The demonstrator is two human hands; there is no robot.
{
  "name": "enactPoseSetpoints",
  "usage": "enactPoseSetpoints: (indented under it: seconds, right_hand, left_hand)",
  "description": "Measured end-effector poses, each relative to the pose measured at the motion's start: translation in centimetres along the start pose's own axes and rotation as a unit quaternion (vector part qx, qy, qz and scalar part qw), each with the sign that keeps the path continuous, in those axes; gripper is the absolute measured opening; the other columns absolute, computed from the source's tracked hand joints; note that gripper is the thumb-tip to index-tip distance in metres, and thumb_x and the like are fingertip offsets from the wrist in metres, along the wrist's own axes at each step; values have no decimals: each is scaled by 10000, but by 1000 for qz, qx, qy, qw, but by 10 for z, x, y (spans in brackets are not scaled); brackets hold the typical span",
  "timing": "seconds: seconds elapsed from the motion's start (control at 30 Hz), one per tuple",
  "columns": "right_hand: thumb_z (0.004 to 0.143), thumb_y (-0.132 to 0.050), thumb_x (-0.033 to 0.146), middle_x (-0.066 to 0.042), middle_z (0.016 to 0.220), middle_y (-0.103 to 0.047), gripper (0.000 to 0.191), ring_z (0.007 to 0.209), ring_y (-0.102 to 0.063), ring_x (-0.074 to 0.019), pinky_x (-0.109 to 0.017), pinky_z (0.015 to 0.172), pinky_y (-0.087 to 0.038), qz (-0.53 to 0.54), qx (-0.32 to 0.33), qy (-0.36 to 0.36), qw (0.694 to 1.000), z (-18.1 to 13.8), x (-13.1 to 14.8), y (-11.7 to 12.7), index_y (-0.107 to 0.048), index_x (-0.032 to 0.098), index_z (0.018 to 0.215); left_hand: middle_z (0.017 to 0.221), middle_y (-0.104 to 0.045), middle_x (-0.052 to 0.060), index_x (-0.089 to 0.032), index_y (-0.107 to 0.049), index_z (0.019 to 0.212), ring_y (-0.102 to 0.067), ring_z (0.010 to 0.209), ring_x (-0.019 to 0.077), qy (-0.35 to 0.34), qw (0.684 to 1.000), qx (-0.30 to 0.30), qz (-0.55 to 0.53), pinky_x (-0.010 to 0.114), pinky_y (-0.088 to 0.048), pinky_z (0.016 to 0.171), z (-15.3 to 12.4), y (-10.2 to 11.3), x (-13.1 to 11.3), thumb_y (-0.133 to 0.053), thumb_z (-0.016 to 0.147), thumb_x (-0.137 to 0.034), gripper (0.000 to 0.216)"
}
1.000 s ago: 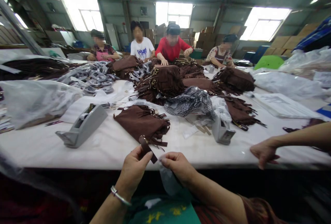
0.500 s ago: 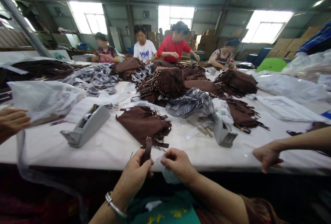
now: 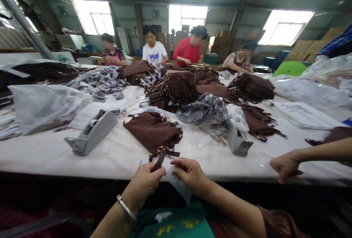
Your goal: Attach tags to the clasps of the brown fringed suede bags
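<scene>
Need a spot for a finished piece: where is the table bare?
Bare table lies along the front edge left of the grey tape dispenser, and between it and the brown fringed bag. Another patch sits between the second dispenser and a co-worker's hand. The middle, heaped with bags, is crowded.

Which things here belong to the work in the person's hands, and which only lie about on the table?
In hand: left hand pinching brown strap; right hand holding clear plastic piece.
Lying about: fringed brown bag, grey tape dispenser, second tape dispenser, large plastic bag, co-worker's hand.
</scene>
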State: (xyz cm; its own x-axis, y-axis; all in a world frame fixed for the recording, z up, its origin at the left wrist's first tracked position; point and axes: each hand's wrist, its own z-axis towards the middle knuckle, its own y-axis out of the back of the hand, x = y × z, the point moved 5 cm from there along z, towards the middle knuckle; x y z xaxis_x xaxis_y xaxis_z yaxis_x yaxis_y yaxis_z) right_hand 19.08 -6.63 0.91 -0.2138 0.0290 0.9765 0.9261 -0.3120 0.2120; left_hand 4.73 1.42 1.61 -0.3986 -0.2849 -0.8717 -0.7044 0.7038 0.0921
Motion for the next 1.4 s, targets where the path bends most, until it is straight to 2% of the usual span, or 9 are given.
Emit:
enactPoseSetpoints:
  seconds: [0.2,0.47,0.73,0.87,0.97,1.1,1.27,1.33,1.4]
  right_hand:
    - [783,-610,173,-6,734,-668,221,658,-597,-132,-244,652,-468,-52,8,37,998,-1,8,2,-701,169,984]
    - [846,-546,162,-23,824,-706,295,729,-637,-145,-251,711,-488,-110,40,93,989,-4,21,-2,-672,185,1112]
    - [869,-572,278,-64,958,-693,345,837,-636,-178,-301,778,-503,-145,9,103,984,-8,27,4,-586,179,1199]
    - [713,-739,374,-129,1082,-653,584,976,-598,-274,-414,882,-476,-273,-19,156,949,-16,40,3,-554,151,1220]
    - [754,-680,298,-132,1029,-661,429,964,-593,-291,-447,888,-459,-339,-28,169,925,-18,43,-2,-595,142,1144]
    - [766,-607,181,-94,921,-662,306,864,-606,-239,-379,805,-485,-317,-27,151,936,-17,39,-2,-622,156,1070]
    - [727,-697,301,-139,1183,-600,418,1097,-539,-286,-422,962,-422,-271,-62,221,935,-22,57,7,-635,181,1123]
    - [781,-653,319,-100,998,-651,206,959,-583,-245,-371,873,-450,-244,-87,178,949,-19,59,12,-680,186,936]
    - [831,-600,336,-37,741,-640,185,732,-581,-179,-295,702,-448,-209,-71,89,971,-11,52,12,-664,181,752]
  left_hand:
    - [425,-328,-104,-185,-558,780,-254,380,76,0,1000,-15,4,211,-169,380,-4,3,-8,-648,699,-529,365]
    - [558,-480,-30,-156,-624,657,-415,519,105,-74,989,-33,127,213,-280,452,-6,6,-15,-640,713,-381,232]
    - [413,-346,-100,-197,-509,720,-256,364,63,15,999,-10,-45,198,-157,371,-6,2,-6,-652,685,-428,274]
    - [439,-372,-92,-180,-519,745,-273,367,54,7,997,-34,-72,192,-174,366,-6,-1,-6,-639,689,-427,281]
    - [441,-363,-96,-182,-513,751,-270,367,51,7,995,-44,-89,189,-185,362,-5,-6,-6,-635,685,-404,262]
    - [448,-343,-101,-183,-517,745,-259,381,51,7,991,-56,-125,184,-188,364,-5,-9,-5,-639,668,-370,236]
    - [441,-355,-94,-182,-537,712,-273,382,61,-25,988,-92,-125,198,-189,373,-6,-8,-5,-671,661,-377,242]
    - [446,-376,-86,-175,-570,711,-298,389,72,-40,988,-113,-101,206,-208,384,-7,-7,-7,-688,659,-402,262]
    - [465,-435,-62,-167,-605,701,-362,420,94,-63,986,-139,-67,218,-264,411,-9,-7,-10,-704,653,-432,287]
